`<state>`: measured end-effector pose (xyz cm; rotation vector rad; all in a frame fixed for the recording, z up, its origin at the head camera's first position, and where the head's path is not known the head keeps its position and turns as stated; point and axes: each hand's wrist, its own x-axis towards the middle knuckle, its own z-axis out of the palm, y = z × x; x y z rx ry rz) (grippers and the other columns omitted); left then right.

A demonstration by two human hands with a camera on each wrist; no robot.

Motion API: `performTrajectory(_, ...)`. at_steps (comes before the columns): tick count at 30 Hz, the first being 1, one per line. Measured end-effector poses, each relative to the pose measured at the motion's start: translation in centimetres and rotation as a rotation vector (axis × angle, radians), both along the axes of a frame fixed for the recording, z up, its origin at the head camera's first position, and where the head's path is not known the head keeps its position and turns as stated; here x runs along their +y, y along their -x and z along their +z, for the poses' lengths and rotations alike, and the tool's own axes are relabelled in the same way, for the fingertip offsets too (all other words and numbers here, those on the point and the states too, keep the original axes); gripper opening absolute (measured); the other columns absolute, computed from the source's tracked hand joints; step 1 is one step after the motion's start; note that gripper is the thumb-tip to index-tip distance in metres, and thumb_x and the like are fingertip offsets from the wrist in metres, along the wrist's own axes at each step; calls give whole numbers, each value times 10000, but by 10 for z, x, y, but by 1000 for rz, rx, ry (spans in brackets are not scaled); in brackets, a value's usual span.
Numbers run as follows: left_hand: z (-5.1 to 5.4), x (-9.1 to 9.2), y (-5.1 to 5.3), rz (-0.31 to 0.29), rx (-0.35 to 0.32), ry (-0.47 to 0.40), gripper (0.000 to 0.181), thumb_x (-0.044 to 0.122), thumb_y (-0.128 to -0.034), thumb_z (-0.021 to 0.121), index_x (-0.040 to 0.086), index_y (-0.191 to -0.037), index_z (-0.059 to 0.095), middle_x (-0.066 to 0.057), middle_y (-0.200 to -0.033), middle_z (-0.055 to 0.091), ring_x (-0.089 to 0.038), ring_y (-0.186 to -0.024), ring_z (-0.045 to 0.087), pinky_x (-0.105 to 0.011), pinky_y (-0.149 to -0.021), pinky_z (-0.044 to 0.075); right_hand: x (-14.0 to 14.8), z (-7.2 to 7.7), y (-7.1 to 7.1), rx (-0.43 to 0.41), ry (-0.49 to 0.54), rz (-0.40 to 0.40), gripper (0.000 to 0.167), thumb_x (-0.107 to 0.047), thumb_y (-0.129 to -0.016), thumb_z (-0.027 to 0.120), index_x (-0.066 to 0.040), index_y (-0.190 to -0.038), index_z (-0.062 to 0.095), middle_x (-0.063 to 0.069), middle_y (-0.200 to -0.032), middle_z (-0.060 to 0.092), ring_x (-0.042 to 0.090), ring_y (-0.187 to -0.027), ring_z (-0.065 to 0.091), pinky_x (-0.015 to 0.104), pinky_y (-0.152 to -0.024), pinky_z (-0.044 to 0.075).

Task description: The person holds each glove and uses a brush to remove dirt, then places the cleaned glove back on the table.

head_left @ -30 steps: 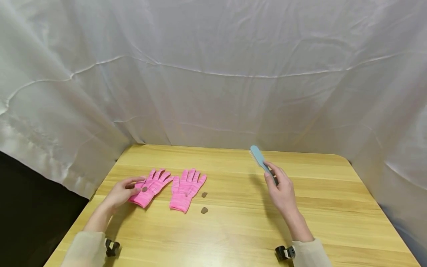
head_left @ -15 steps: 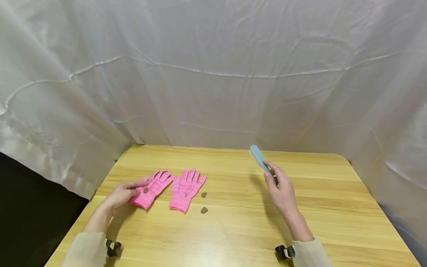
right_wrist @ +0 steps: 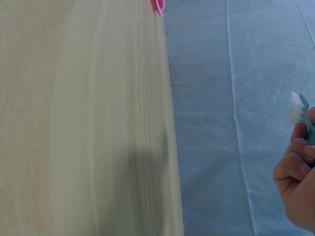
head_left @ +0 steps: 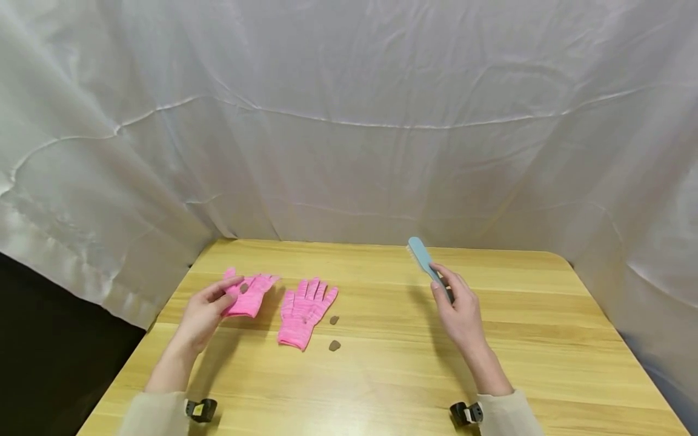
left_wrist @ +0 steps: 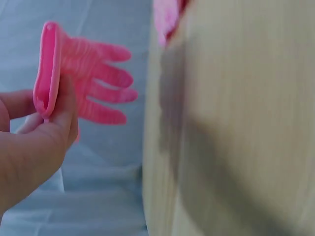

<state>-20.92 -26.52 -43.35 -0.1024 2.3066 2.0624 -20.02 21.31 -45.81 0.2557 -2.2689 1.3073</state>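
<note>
My left hand point(head_left: 203, 315) pinches one pink glove point(head_left: 248, 301) by its side near the cuff and holds it above the table; a brown spot point(head_left: 243, 287) shows on it. In the left wrist view the glove point(left_wrist: 83, 64) hangs with its cuff opening towards the camera, thumb and fingers of the hand point(left_wrist: 39, 142) on the cuff. A second pink glove point(head_left: 302, 315) lies flat on the table. My right hand point(head_left: 463, 309) grips the handle of a light blue brush point(head_left: 421, 251) in the air, its white bristles point(right_wrist: 296, 108) facing left.
Two small brown pieces point(head_left: 334, 320) lie right of the flat glove on the wooden table point(head_left: 392, 375). Pale curtains point(head_left: 349, 169) stand behind the table and at both sides. A dark area point(head_left: 49, 339) shows at the far left.
My left hand has lifted the left glove off the table and moved slightly right and away from me with it. The right hand and brush have stayed in place.
</note>
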Motion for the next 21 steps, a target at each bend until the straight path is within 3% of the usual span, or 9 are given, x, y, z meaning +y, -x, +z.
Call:
performTrajectory(3,5,16,0,56,33,-91,464,9,-1038,588,-71,-1486,499,54,-1244,607,4,-1048,586,-140,-907,536,-2,0,-1,11,1,9,365,-72,-1036,615,-91,-1400,634,63,-954,609,116,-615,445,231,-507,387)
performTrajectory(5,8,28,1,83,54,-146,468,-11,-1030,591,-76,-1484,496,86,-1165,636,-17,-1028,599,-149,-885,545,-3,1,-1,17,0,14,367,-68,-1035,616,-91,-1401,634,63,-953,607,114,-619,446,230,-510,388)
performTrajectory(13,14,68,10,155,104,-328,434,-96,-992,589,-35,-1421,584,2,-1157,625,-59,-992,638,-190,-900,568,-9,4,0,25,8,35,365,-64,-1042,605,-91,-1405,632,80,-962,618,124,-648,470,229,-532,405)
performTrajectory(21,11,101,20,183,178,-362,436,-104,-985,595,-68,-1419,572,-4,-1244,655,-49,-1000,657,-195,-906,568,-14,9,-2,57,15,40,370,-33,-1030,610,-96,-1393,644,75,-947,621,115,-649,476,224,-530,411)
